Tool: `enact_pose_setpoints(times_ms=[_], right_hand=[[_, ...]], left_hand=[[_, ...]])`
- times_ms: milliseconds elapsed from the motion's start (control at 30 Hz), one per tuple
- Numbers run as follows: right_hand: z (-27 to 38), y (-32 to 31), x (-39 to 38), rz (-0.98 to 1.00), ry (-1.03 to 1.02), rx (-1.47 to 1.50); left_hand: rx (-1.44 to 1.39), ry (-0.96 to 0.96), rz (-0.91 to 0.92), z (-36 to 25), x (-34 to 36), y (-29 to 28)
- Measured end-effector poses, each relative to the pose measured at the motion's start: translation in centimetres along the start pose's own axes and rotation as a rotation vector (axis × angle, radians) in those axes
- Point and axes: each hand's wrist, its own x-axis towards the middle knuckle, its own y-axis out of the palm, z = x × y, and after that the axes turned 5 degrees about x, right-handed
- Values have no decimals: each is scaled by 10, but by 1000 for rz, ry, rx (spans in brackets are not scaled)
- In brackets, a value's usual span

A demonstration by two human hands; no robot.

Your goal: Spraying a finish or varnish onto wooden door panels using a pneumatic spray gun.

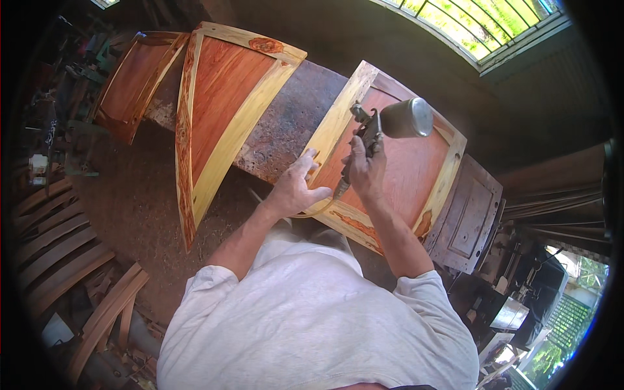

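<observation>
My right hand (368, 170) is closed round the handle of a spray gun (370, 130), whose metal cup (407, 118) sticks out to the right. The gun is held above a wooden panel (416, 166) with a reddish centre and a pale yellow frame. From the handle's lower end a thin hose (318, 211) curves off to the left. Over the panel's left edge my left hand (298, 188) has its fingers spread and holds nothing. Whether its fingertips touch the frame, I cannot tell.
To the left, a glossy panel (224, 97) with a slanted frame lies across the rough, stained bench (289, 117), and another framed panel (138, 81) lies beyond it. A dull brown panel (465, 211) is at the right. Curved wooden pieces (58, 244) are stacked at lower left.
</observation>
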Motion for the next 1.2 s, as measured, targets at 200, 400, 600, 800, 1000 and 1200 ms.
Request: enact_pose_setpoints(times_ms=[200, 400, 600, 800, 1000, 1200], right_hand=[[-2, 87, -24, 110, -338, -354], [-8, 165, -28, 215, -206, -563], [-80, 217, 9, -326, 237, 41], [-127, 238, 65, -188, 568, 778], [-137, 235, 137, -186, 548, 854], [-135, 222, 188, -148, 534, 803]], left_hand=[[-138, 306, 77, 26, 48, -31], [-645, -111, 334, 87, 74, -106], [-563, -367, 384, 122, 162, -141], [-669, -417, 438, 138, 260, -124], [-576, -431, 403, 130, 330, -109], [-619, -320, 240, 119, 373, -107]])
